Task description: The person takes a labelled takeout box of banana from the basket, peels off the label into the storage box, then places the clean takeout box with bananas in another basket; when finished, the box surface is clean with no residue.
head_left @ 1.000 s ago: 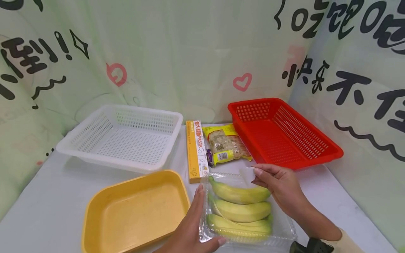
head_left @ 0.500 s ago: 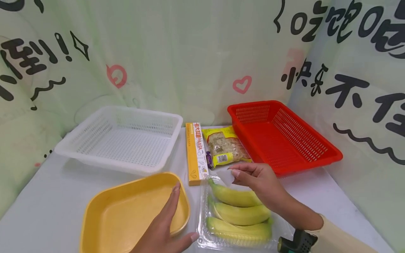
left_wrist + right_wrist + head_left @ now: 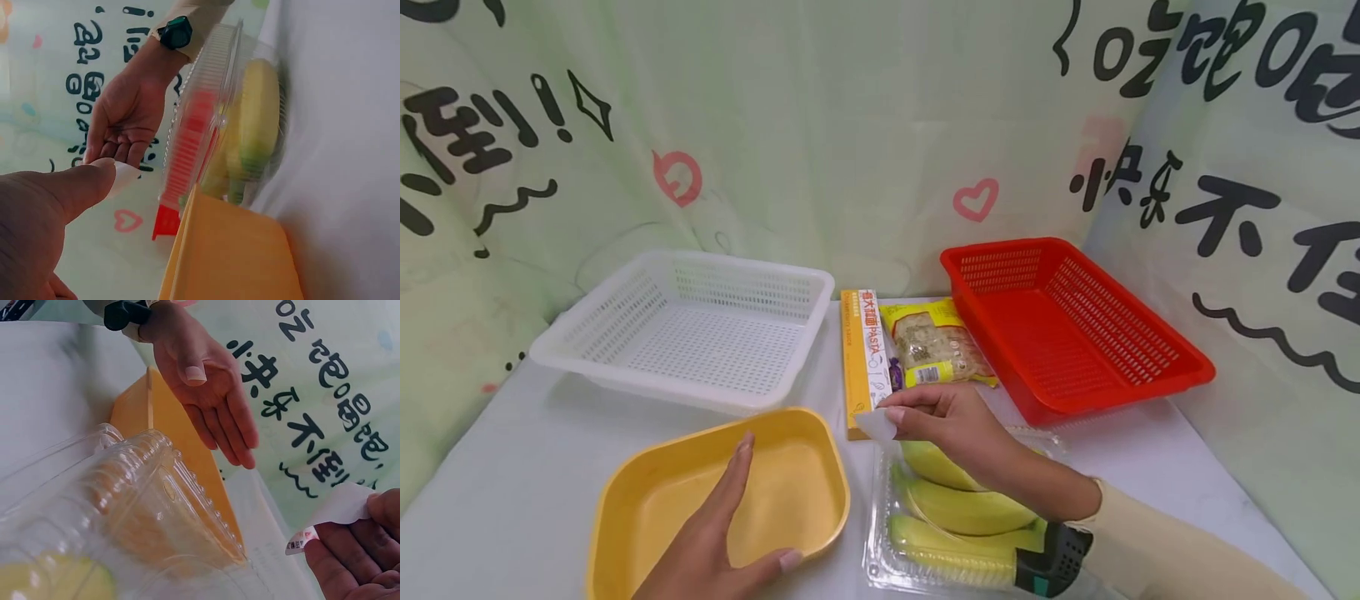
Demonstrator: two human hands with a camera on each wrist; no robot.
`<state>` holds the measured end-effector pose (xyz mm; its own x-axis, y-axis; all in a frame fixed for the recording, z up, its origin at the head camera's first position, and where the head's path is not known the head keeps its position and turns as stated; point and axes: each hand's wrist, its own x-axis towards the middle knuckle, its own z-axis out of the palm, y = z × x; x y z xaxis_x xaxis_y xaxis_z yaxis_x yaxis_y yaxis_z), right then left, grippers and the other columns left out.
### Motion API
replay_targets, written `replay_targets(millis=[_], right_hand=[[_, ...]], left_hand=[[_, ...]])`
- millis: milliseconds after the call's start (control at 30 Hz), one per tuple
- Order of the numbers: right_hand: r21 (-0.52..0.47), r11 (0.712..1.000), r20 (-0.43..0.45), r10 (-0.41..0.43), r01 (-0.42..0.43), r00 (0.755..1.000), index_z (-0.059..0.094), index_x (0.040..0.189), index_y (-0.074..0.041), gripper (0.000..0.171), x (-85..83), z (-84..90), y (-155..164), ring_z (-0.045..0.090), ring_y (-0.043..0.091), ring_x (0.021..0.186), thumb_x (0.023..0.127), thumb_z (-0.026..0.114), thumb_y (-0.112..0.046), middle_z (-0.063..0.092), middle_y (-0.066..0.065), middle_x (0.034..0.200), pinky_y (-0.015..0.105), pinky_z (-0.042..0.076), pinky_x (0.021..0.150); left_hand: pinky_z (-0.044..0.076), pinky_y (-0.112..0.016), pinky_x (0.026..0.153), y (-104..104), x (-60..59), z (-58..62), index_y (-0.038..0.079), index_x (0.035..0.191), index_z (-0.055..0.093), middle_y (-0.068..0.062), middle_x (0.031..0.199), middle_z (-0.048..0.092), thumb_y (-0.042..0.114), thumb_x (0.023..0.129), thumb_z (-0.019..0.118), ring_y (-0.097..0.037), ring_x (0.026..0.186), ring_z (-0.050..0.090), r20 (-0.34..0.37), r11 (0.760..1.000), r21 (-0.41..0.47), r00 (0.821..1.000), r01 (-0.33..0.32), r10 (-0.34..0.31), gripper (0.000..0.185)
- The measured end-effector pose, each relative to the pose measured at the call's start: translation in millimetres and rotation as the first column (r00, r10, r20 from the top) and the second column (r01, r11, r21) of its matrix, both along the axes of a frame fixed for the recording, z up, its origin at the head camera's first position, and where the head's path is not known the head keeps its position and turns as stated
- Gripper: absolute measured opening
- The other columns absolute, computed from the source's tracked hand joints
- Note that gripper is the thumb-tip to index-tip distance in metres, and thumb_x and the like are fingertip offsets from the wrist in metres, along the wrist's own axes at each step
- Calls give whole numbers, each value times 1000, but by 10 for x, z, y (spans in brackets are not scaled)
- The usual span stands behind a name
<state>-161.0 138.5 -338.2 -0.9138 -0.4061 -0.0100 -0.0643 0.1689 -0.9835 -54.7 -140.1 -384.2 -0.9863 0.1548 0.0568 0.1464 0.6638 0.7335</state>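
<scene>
Between thumb and fingers, my right hand [image 3: 962, 429] pinches a small white sticker [image 3: 877, 425]. Its underside carries red and dark print in the right wrist view, where the label [image 3: 337, 506] curls. The hand is above the far left part of a clear plastic clamshell box [image 3: 877, 550], whose lid lies over several yellow-green bananas [image 3: 970, 504]; the forearm covers part of them. My left hand [image 3: 707, 533] hovers over the yellow basin [image 3: 647, 508] with straight fingers and the thumb spread, holding nothing.
Behind the box lie a pasta box [image 3: 854, 350] and a yellow bag of grain-like food [image 3: 932, 337], with a small purple-wrapped item [image 3: 896, 375] between them. A white basket [image 3: 715, 333] stands at back left, a red basket [image 3: 1045, 325] at back right.
My right hand has moved left across the box with the sticker, toward the pasta box. My left hand has left the box's side and moved left over the yellow basin.
</scene>
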Motion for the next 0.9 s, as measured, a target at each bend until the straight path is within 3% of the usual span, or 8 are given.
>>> replay_targets(millis=[167,233,300,467,533,633,700,900], right_hand=[[-1,997,1,79,-79,997,69,108,6,23,-36,-36,-143,70,24,84,92,67,-10,72,13,98,37,56,83],[-11,994,5,113,-113,994,69,108,7,22,-42,-49,-191,69,23,84,92,67,-9,72,14,96,37,56,83],[-7,990,13,140,-140,990,69,108,6,22,-44,-60,-232,69,25,85,92,66,-9,72,13,96,36,56,83],[53,983,49,176,-178,983,72,107,-1,20,-48,-71,-310,66,32,89,92,68,-14,73,8,96,33,55,83],[76,979,57,187,-191,981,73,106,-3,19,-55,-67,-340,67,31,89,92,68,-15,73,6,96,32,55,83],[94,973,46,210,-213,977,74,106,-3,19,-64,-71,-382,68,25,87,92,69,-15,73,5,96,30,55,82],[94,969,45,226,-229,973,74,105,-2,19,-75,-87,-415,68,19,84,91,69,-13,73,5,95,29,55,81],[121,953,52,272,-277,961,74,104,-1,17,-81,-134,-511,66,13,81,90,69,-10,73,5,93,26,55,76]], left_hand=[[35,-56,102,-218,21,-71,19,158,2,-11,160,19,55,73,80,-36,137,33,-12,999,-43,1000,-3,2,120],[35,-46,105,-304,37,-92,22,158,1,-11,160,18,54,72,81,-36,137,32,2,998,-54,1000,-14,14,121],[27,-27,108,-386,54,-115,25,157,-1,-11,160,16,53,72,81,-37,138,29,18,998,-48,999,-27,27,121],[14,-12,106,-576,76,-141,26,156,-8,-14,161,8,54,74,79,-39,138,25,75,996,-60,994,-68,73,123],[18,-34,113,-650,78,-139,25,155,-12,-14,162,2,52,76,79,-41,137,23,105,995,-59,991,-77,83,124],[13,-45,113,-747,90,-156,26,154,-15,-11,162,-6,45,78,80,-42,138,17,121,997,-19,989,-80,82,123],[11,-65,107,-797,93,-156,24,153,-17,-9,161,-12,42,79,80,-44,141,9,135,997,-1,988,-76,76,123],[-11,-38,110,-932,113,-218,10,153,-16,-5,160,-20,40,79,80,-32,144,-18,58,997,-59,997,-44,48,125]])
